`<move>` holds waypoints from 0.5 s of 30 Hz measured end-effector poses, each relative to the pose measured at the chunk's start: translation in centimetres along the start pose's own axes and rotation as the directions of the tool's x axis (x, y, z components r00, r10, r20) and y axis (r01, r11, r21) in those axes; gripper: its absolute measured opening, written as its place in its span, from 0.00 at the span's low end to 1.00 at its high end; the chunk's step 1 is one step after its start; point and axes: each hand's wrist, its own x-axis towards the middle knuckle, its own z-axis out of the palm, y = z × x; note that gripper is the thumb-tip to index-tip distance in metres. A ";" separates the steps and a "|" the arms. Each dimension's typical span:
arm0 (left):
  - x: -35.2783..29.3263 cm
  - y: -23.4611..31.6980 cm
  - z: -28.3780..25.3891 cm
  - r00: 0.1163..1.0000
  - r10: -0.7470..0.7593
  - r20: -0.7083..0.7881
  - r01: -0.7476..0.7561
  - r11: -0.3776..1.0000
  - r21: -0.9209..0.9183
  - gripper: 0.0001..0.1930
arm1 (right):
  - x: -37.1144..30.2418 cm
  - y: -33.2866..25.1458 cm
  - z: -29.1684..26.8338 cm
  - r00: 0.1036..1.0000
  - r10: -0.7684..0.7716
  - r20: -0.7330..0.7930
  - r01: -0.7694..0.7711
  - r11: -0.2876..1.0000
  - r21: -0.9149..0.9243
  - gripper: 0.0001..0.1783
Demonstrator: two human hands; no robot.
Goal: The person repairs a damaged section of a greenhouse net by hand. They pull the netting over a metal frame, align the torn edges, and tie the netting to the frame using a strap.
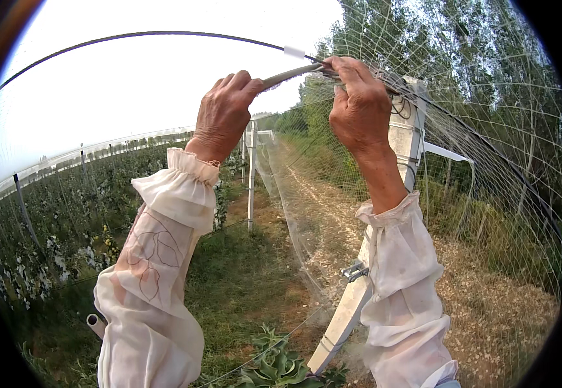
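two hands (222, 116) (358, 107), grey tool (290, 74) gripped between

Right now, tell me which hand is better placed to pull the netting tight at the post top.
Right, probably. The right hand already pinches the netting and wire against the top of the white post. The left hand grips only the thin grey tool, farther from the post.

Fine white mesh netting (487, 161), matt; thin dark smooth overhead wire (132, 35); white matt painted post (405, 139); pale cloth sleeves (164, 258).
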 end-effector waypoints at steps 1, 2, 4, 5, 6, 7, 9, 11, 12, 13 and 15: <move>0.1 -0.4 0.0 1.000 0.009 0.002 -0.009 1.000 0.003 0.11 | -0.1 0.5 0.3 0.999 -0.010 -0.039 0.010 1.000 0.007 0.22; -0.1 -1.1 0.2 0.995 -0.096 -0.011 0.095 0.993 -0.065 0.08 | -0.2 0.9 0.6 0.997 -0.018 -0.077 0.020 1.000 0.014 0.22; -0.8 -3.1 0.4 0.958 -0.283 -0.052 0.261 0.931 -0.254 0.06 | -0.3 0.8 1.3 0.991 -0.043 -0.129 0.046 0.999 0.023 0.22; -1.2 -4.0 0.2 0.925 -0.375 -0.064 0.332 0.877 -0.348 0.05 | -0.1 0.4 1.3 0.991 -0.034 -0.127 0.040 0.998 0.040 0.21; -1.4 -4.6 0.1 0.891 -0.444 -0.096 0.369 0.831 -0.416 0.07 | 0.2 0.0 1.3 0.992 -0.026 -0.124 0.033 0.998 0.057 0.21; -1.8 -5.0 0.3 0.857 -0.511 -0.067 0.423 0.772 -0.475 0.07 | 0.2 -0.3 1.6 0.993 -0.009 -0.120 0.018 0.997 0.075 0.20; -2.7 -5.7 0.9 0.776 -0.631 0.001 0.513 0.630 -0.582 0.07 | 0.4 -0.1 1.9 0.994 -0.003 -0.110 0.016 0.993 0.114 0.20; -2.7 -3.8 1.1 0.797 -0.595 -0.098 0.364 0.604 -0.709 0.11 | 0.3 -0.1 1.7 0.996 0.010 -0.085 -0.001 0.994 0.112 0.20; -2.8 -2.9 1.3 0.826 -0.556 -0.089 0.340 0.618 -0.709 0.11 | 0.5 -0.2 1.4 0.997 0.045 -0.064 -0.034 0.986 0.162 0.20; -2.6 -1.2 1.5 0.858 -0.509 -0.073 0.309 0.625 -0.717 0.12 | 0.3 0.3 1.0 0.997 0.053 -0.060 -0.043 0.987 0.157 0.19; -1.7 1.7 1.0 0.930 -0.320 -0.182 0.165 0.804 -0.571 0.12 | 0.6 0.4 1.1 0.998 0.046 -0.046 -0.038 0.984 0.175 0.19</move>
